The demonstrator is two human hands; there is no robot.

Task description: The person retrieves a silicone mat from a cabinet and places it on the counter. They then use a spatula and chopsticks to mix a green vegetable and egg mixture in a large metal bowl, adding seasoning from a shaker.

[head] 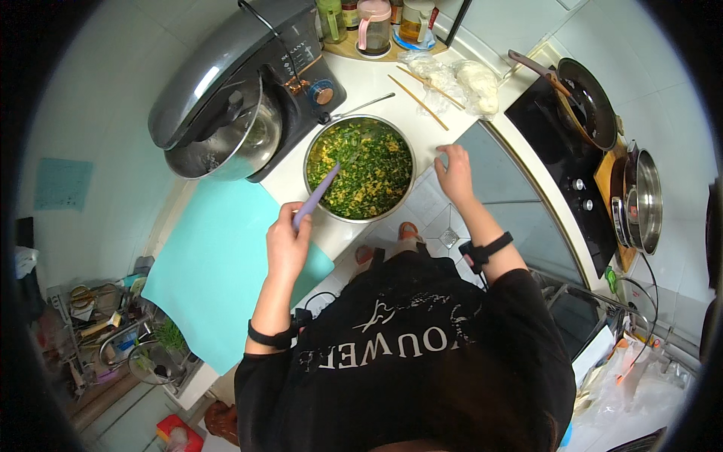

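Observation:
My left hand (289, 240) grips the purple handle of a utensil (317, 195), whose far end lies in the filling. A round metal bowl (411, 186) holds this mix of chopped greens and yellow bits (367, 169), which look like scrambled egg. To the right of the bowl, my right hand (453, 172) is at the counter's edge with its fingers apart and nothing in it. Two wooden chopsticks (419, 103) lie on the counter beyond the bowl, beside pale dough in clear plastic (477, 87). Behind the bowl rests a thin metal utensil handle (367, 105).
A grey stand mixer (226, 73) with a metal bowl (262, 135) stands at the back left. A turquoise mat (214, 254) covers the left counter. On the right are a black cooktop (545, 135), a frying pan (607, 113) and a steel pot (649, 198). Jars (374, 28) stand behind.

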